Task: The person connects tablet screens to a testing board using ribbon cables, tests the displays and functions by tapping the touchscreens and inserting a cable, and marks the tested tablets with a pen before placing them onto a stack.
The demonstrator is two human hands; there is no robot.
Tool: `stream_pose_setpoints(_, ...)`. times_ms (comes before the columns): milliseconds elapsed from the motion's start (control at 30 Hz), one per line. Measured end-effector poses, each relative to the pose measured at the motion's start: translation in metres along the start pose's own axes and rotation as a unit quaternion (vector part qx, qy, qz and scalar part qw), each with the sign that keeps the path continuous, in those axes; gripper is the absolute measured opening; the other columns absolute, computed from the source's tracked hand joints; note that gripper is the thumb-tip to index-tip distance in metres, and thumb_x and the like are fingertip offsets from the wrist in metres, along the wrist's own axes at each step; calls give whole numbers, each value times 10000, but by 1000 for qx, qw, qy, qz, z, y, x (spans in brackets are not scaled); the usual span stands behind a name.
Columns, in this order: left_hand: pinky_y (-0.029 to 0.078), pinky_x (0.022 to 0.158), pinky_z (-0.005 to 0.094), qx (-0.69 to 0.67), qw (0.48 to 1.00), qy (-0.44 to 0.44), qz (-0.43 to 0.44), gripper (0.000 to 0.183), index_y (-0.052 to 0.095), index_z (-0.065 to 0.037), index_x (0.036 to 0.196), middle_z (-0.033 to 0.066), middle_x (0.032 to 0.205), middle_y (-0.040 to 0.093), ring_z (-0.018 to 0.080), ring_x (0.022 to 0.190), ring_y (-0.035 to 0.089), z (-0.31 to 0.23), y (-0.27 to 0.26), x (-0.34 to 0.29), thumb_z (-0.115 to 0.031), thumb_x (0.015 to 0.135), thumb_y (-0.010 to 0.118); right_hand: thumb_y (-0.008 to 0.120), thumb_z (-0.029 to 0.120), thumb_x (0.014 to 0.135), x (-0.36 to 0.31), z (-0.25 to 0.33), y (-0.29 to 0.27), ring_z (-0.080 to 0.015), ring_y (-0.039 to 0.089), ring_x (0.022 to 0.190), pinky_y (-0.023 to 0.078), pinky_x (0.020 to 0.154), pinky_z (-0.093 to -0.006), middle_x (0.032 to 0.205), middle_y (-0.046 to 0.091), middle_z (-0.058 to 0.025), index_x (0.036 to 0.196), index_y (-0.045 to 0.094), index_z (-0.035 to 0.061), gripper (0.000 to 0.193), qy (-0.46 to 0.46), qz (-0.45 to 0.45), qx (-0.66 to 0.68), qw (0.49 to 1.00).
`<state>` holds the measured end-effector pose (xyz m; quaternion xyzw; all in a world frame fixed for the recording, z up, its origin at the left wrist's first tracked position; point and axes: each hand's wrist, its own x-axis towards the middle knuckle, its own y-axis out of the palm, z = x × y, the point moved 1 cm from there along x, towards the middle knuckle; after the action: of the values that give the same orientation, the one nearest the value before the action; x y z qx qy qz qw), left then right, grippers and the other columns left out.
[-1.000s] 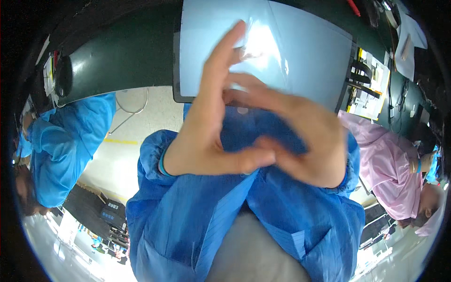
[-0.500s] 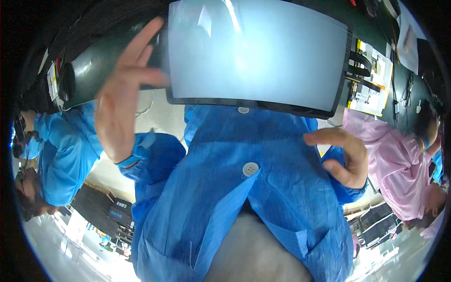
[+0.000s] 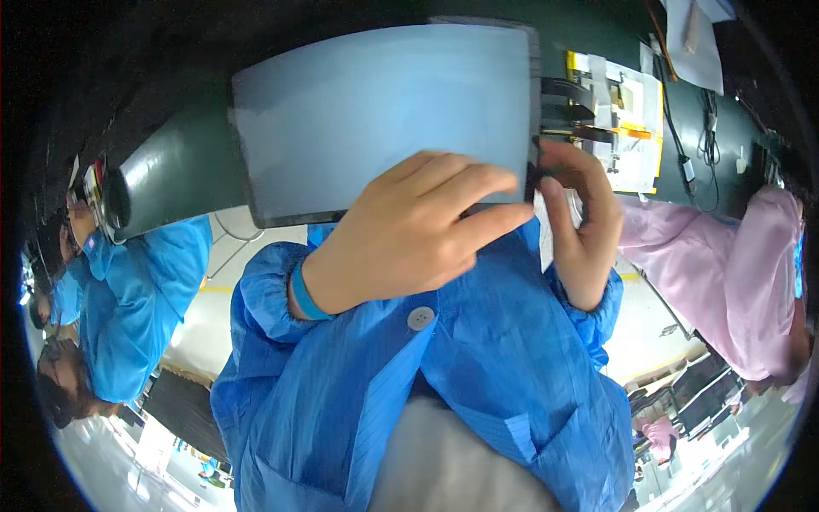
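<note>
A large flat display panel (image 3: 384,119) with a pale blue-grey face and thin black frame lies before me, its near edge at the table's front. My left hand (image 3: 409,230) reaches across its near right part, fingers stretched out and holding nothing; its thumb points toward the near right corner. My right hand (image 3: 587,222) is at that corner, with thumb and forefinger closed about the dark frame edge. Exactly what lies between those fingertips is partly hidden. A blue band (image 3: 305,290) circles my left wrist.
Right of the panel, black prongs (image 3: 567,111) stand near a white board with yellow edging (image 3: 636,128). Cables (image 3: 708,128) lie on the dark green table (image 3: 175,162). People in a blue smock (image 3: 145,299) and a pink smock (image 3: 717,273) sit at either side.
My left hand has swung from beside the panel's left edge to its near right corner. My right hand has moved up to the same corner. The panel appears farther left in view.
</note>
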<state>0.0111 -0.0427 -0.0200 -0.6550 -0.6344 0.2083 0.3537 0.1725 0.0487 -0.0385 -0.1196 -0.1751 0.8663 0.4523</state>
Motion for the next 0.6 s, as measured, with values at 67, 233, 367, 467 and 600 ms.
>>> stream_pose_setpoints(67, 414, 836, 367, 132, 990, 53, -6, 466, 643, -201, 1050, 15, 1085, 523, 207, 946, 516, -1, 11, 12, -187, 588, 700, 497, -69, 811, 7, -4, 2, -222, 607, 813, 476, 729, -299, 939, 594, -139, 1074, 582, -4, 284, -6, -20, 0, 1000)
stream_pose_setpoints(233, 360, 876, 360, 268, 959, 95, 5, 445, 640, -226, 1025, -16, 1043, 501, 171, 932, 498, -2, 27, 26, -260, 588, 719, 410, -107, 812, 16, -11, -5, -258, 589, 903, 464, 784, -304, 1060, 547, -173, 1114, 573, -3, 359, -47, -5, 39, 998)
stream_pose_setpoints(367, 310, 889, 360, 292, 949, 123, 8, 397, 661, -251, 975, -36, 1027, 492, 144, 908, 484, -4, 25, 24, -306, 588, 726, 438, -89, 803, 21, -12, -5, -279, 581, 945, 454, 823, -320, 1122, 539, -186, 1165, 548, -1, 388, -67, 10, 88, 994)
stream_pose_setpoints(467, 351, 827, 353, 266, 952, 144, -45, 339, 691, -238, 917, -36, 961, 512, 147, 841, 497, 0, 23, 18, -286, 582, 722, 488, -46, 810, 20, -9, -7, -288, 580, 978, 451, 842, -319, 1151, 547, -195, 1143, 564, 4, 345, -39, 27, 103, 994)
stream_pose_setpoints(600, 400, 688, 335, 155, 983, 85, -57, 265, 721, -198, 847, -27, 820, 545, 166, 718, 507, 5, 5, 12, -205, 583, 686, 489, -35, 829, 10, -21, -37, -206, 595, 947, 461, 801, -288, 1085, 606, -149, 1045, 609, -8, 249, -67, -5, 91, 994)
